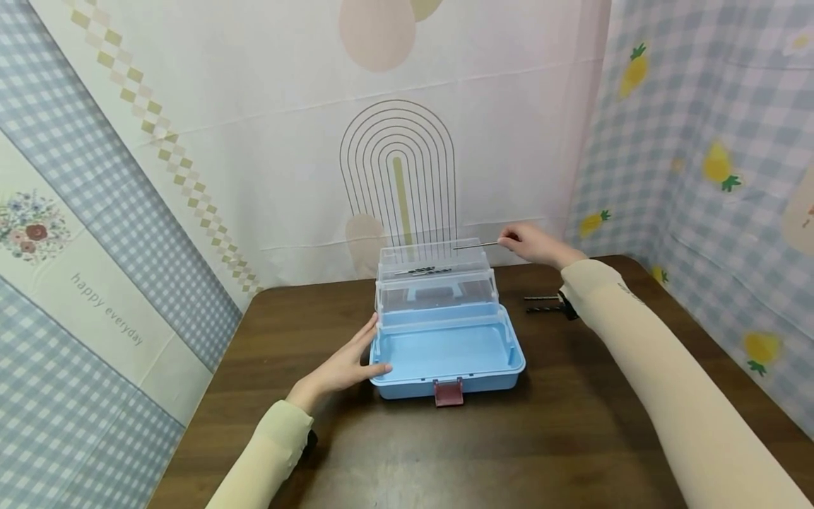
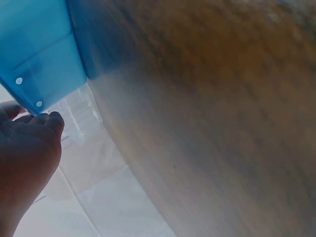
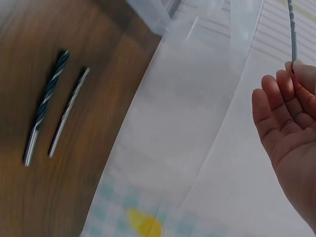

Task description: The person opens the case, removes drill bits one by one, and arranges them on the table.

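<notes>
A light-blue toolbox [image 1: 445,387] stands unlidded, its clear tiered trays [image 1: 439,293] raised at the back. My left hand [image 1: 340,367] holds its left side, thumb over the rim and fingers along the outer wall. In the left wrist view, fingertips meet the edge of the blue wall [image 2: 44,59]. Over the top tray's right end, my right hand [image 1: 526,244] pinches a thin drill bit [image 3: 293,39] by its shank between thumb and forefinger. Several drill bits [image 1: 422,271] lie in a raised tray.
On the table, right of the toolbox, lie a thick dark drill bit [image 3: 47,103] and a thinner one [image 3: 69,113]. A maroon latch [image 1: 449,393] hangs at the toolbox front. Behind the brown table [image 1: 407,452] hangs a printed cloth [image 1: 286,141].
</notes>
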Available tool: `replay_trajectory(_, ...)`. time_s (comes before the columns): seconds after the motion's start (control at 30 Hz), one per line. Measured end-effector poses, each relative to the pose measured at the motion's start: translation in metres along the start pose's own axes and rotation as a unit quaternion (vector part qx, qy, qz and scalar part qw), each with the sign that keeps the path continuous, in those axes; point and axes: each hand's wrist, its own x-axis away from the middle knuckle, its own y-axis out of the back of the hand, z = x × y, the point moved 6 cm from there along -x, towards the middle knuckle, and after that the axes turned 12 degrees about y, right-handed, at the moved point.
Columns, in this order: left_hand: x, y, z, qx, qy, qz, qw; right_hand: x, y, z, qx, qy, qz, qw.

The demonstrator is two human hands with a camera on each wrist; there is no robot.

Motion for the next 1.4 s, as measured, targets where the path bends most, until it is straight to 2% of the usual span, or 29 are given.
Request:
replay_trajectory(0.4,0.000,-0.001,-0.001,-0.001,0.004,0.003,1.0000,0.035,0.021,-0.024,0.018,-0.041,-0.005,0.9990)
replay_trajectory(0.6,-0.001,0.001,0.000,-0.005,0.009,0.001,0.9999,0.049,0.026,-0.030,0.045,-0.050,-0.007,0.9977)
replay_trajectory(0.87,-0.002,-0.001,0.002,-0.001,0.005,0.002,1.0000,0.071,0.029,-0.040,0.049,-0.060,-0.004,0.9970)
replay_trajectory(1.0,-0.001,0.000,0.001,0.004,0.000,-0.001,1.0000,0.083,0.032,-0.047,0.052,-0.077,0.003,0.9956)
replay_trajectory(1.17,0.000,0.000,0.003,0.010,-0.001,-0.004,0.9999,0.093,0.031,-0.051,0.053,-0.082,0.003,0.9952)
replay_trajectory(1.4,0.000,-0.001,0.003,0.007,-0.001,-0.001,1.0000,0.112,0.021,-0.061,0.043,-0.081,0.012,0.9957)
